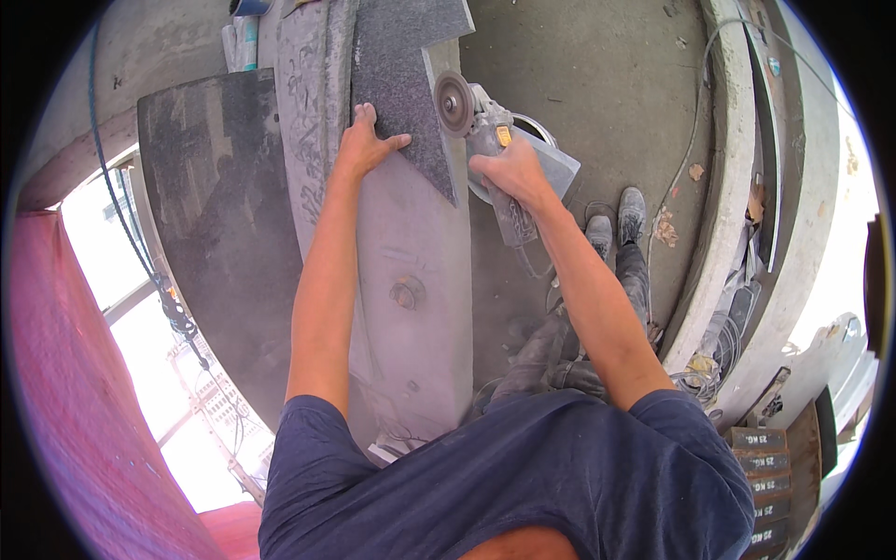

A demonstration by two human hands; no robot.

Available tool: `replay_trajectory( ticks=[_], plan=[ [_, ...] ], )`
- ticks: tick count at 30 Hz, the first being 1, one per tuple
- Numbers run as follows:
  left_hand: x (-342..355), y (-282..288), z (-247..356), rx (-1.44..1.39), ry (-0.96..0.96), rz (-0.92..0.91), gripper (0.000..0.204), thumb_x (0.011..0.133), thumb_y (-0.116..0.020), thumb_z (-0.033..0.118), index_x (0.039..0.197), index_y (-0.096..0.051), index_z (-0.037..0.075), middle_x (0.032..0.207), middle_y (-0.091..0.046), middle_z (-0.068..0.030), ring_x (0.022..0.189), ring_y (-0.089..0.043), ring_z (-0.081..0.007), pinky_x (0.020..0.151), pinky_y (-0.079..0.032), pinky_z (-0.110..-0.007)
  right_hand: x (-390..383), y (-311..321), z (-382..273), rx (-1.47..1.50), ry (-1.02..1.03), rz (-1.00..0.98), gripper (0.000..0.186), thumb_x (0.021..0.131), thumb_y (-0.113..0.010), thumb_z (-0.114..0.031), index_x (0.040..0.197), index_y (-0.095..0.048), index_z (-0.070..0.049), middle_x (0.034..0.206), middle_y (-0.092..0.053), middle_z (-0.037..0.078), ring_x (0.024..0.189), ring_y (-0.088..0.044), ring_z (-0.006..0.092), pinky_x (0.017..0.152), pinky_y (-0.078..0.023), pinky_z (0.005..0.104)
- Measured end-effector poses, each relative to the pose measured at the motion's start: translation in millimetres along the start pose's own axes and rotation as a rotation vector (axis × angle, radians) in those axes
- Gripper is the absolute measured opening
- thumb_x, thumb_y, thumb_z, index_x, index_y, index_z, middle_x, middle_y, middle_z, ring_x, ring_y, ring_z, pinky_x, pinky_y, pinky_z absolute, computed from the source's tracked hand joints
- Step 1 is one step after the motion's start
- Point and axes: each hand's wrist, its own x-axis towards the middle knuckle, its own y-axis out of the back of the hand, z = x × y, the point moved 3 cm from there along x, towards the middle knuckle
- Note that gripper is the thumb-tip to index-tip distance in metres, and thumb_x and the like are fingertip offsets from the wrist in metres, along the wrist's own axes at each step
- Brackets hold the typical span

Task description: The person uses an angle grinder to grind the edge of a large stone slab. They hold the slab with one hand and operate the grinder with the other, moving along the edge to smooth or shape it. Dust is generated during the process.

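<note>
A dark grey speckled stone slab (401, 79) with an angular, stepped outline lies on a pale, dusty ledge (425, 355). On the slab's left edge rests my left hand (367, 147), thumb spread across the stone and fingers stretched forward. My right hand (511, 170) is wrapped round the body of an angle grinder (488, 133), beside the slab's right edge. The grinder's round cutting disc (454, 104) stands close to that edge; whether it touches the stone I cannot tell. A cord (530, 264) runs from the grinder's rear end.
Left of the ledge is a large dark panel (219, 215). Below the grinder sit a pale square slab (558, 168) and a round rim. My shoes (632, 215) are on the dusty floor at right. A cable (695, 121) crosses the floor; stacked metal weights (761, 485) stand lower right.
</note>
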Motion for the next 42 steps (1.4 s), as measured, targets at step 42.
replay_trajectory(
  ticks=[42],
  plan=[
    [1, -4, -4, -0.017, -0.006, 0.017, 0.128, 0.090, -0.096, 0.053, 0.178, -0.030, -0.011, 0.186, -0.026, -0.0370, 0.167, -0.044, -0.0479, 0.138, -0.039, -0.048, 5, 1, -5, -0.091, -0.069, 0.010, 0.043, 0.078, -0.088, -0.028, 0.096, -0.078, 0.010, 0.088, -0.080, 0.017, 0.081, -0.078, 0.0249, 0.076, -0.060, 0.0423]
  ],
)
